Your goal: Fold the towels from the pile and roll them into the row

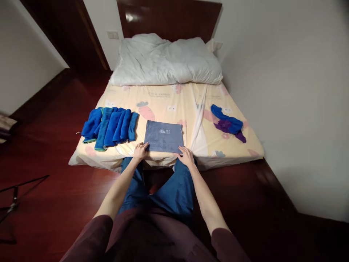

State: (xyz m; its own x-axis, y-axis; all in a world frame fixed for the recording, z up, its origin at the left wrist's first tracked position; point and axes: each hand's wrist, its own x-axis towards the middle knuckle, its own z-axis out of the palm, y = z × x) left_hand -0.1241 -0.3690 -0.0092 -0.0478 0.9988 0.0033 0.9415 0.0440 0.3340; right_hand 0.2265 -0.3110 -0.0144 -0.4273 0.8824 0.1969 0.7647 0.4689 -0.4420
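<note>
Both hands, left point(140, 151) and right point(185, 155), pinch one gray cloth point(164, 137) by its near corners.

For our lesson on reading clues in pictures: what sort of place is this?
Most likely a bedroom: a bed with a carrot-patterned sheet, a bunched pale quilt on it, and a dark headboard against the wall.

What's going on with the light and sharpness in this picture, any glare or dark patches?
Head view: a bright glare spot on the glossy headboard; dull reflections on the dark red floor; a soft shadow across the right wall; the bottom right corner sinks into near black; the lettering on the grey cloth is too small and unclear to read surely.
</note>
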